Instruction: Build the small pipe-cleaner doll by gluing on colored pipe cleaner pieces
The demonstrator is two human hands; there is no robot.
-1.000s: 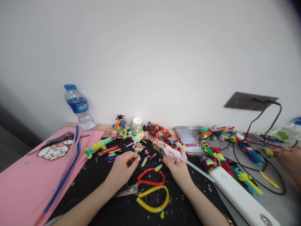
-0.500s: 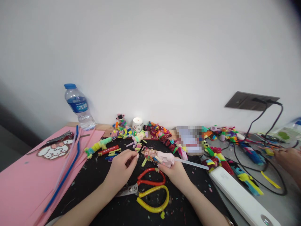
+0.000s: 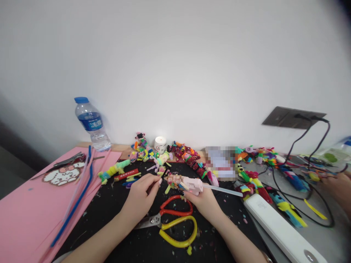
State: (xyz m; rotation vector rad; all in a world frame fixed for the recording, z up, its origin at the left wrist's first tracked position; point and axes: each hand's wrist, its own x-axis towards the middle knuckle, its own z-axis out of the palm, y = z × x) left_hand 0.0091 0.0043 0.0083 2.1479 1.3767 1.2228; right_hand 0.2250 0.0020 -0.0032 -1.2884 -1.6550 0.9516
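Note:
My right hand (image 3: 205, 202) grips a pink glue gun (image 3: 192, 185) decorated with small coloured beads, a clear glue stick (image 3: 222, 190) sticking out of its back to the right. The gun's nozzle points left toward my left hand (image 3: 142, 195), whose fingertips pinch a small piece I cannot make out, held right at the nozzle. Both hands hover over a black mat (image 3: 115, 208). Scissors with red and yellow handles (image 3: 175, 221) lie on the mat just below my hands.
Pink paper sheets (image 3: 24, 215) with blue and white pipe cleaners (image 3: 79, 193) lie at left, a water bottle (image 3: 91, 124) behind. Colourful pipe-cleaner figures (image 3: 186, 155) line the wall. A white power strip (image 3: 279, 228), black cables and another person's hand (image 3: 336, 186) are at right.
My right hand swung the glue gun leftward until its nozzle met my left fingertips. The left hand stayed almost still.

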